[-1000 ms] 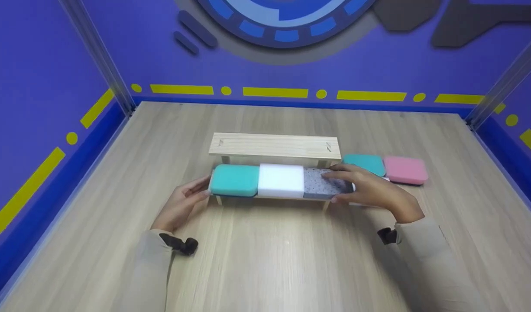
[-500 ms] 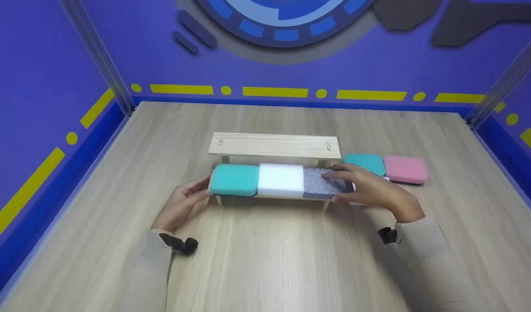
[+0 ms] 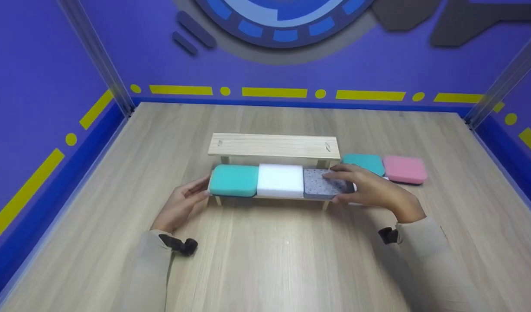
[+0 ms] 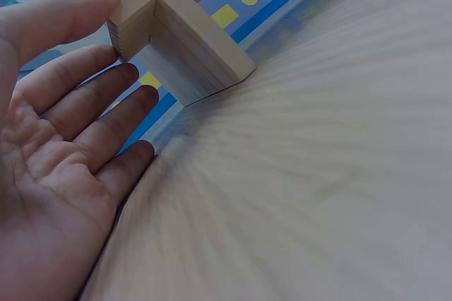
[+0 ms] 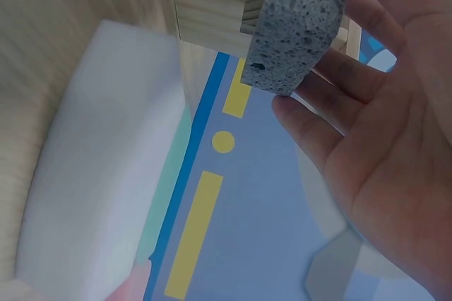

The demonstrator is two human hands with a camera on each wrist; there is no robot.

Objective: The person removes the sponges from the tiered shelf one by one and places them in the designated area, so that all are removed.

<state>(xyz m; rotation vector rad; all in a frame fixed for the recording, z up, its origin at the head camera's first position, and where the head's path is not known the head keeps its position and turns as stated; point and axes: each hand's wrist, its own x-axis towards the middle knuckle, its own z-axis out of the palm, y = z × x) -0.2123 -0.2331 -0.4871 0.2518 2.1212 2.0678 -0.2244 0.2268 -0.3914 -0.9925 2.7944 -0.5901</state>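
A teal sponge (image 3: 234, 180), a white sponge (image 3: 280, 180) and a grey speckled sponge (image 3: 318, 189) lie side by side on the lower step of a wooden two-step rack (image 3: 274, 146). My right hand (image 3: 373, 187) holds the grey sponge by its right end, thumb in front and fingers on top and behind. In the right wrist view that porous grey sponge (image 5: 296, 29) juts past the wood. At the rack's other end, my left hand (image 3: 182, 206) touches the left end of the lower step beside the teal sponge, thumb and fingers fairly straight.
Right of the rack, a second teal sponge (image 3: 364, 163) and a pink sponge (image 3: 405, 169) lie on the table. Another white sponge (image 5: 106, 160), mostly behind my right hand in the head view, lies near them. Blue walls (image 3: 287, 73) enclose the table.
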